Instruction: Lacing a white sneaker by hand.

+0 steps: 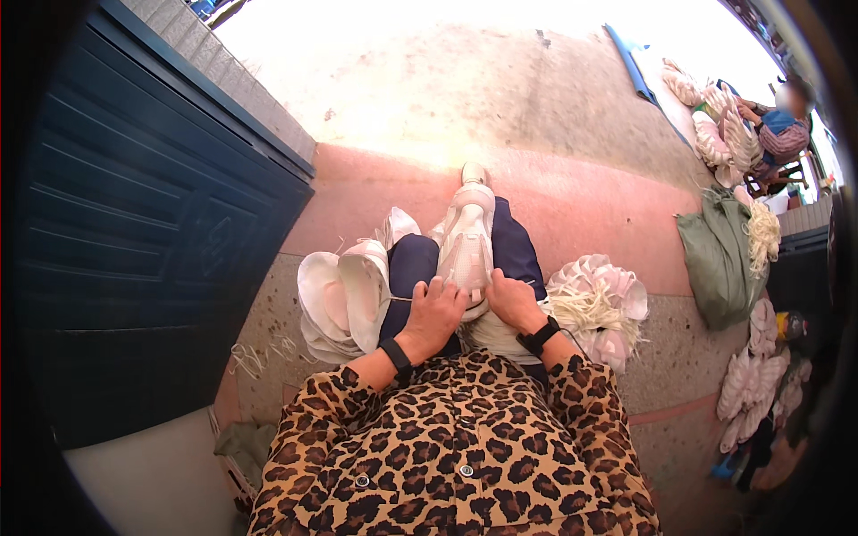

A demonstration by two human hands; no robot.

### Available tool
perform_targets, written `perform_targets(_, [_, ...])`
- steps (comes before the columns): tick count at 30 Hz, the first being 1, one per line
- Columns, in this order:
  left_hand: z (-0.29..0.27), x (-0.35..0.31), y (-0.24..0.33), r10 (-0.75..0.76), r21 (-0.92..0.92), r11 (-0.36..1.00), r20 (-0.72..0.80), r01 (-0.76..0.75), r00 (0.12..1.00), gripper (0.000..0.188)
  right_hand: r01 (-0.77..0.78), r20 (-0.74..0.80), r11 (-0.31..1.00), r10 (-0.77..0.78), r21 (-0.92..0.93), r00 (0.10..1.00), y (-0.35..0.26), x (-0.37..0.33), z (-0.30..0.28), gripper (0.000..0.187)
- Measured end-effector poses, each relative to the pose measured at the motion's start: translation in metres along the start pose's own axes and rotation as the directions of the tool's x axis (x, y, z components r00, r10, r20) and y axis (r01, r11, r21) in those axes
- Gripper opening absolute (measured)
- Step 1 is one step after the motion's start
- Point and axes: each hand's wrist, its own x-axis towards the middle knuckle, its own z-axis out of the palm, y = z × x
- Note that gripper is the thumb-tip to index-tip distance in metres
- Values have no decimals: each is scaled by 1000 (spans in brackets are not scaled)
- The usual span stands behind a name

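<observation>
A white and pale pink shoe upper [466, 255] lies lengthwise between my knees, over dark blue trousers. My left hand [433, 314] rests on its near left side with the fingers curled together. A thin cream shoelace [399, 298] runs out leftward beside that hand, and its end at the fingertips is hidden. At the near right edge of the upper, my right hand [513, 300] is closed, thumb and fingers pinched on the edge. Whether a lace is also between those fingers cannot be made out.
Stacked shoe uppers [342, 299] stand by my left leg. By my right leg lie more uppers [617, 284] and a bundle of cream laces [585, 308]. A green sack [722, 259] and a seated person [785, 134] are at right; a dark blue door [170, 214] is at left.
</observation>
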Motion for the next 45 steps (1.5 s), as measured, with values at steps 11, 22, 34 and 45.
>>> perform_targets(11, [20, 17, -41, 292, -4, 956, -71, -293, 954, 6, -41, 85, 994, 32, 100, 996, -4, -6, -19, 34])
perform_targets(22, [26, 2, -35, 97, -130, 985, -158, -118, 983, 7, -218, 93, 954, 203, 205, 975, 33, -32, -57, 33])
perform_targets(34, [-28, 19, -9, 79, -558, -519, 723, 647, 686, 32, 230, -249, 639, -61, 735, 967, -31, -32, -45, 12])
perform_targets(45, [-12, 16, 5, -213, -852, 94, 488, 515, 846, 25, 94, -116, 568, 3, 818, 993, -18, -36, -10, 30])
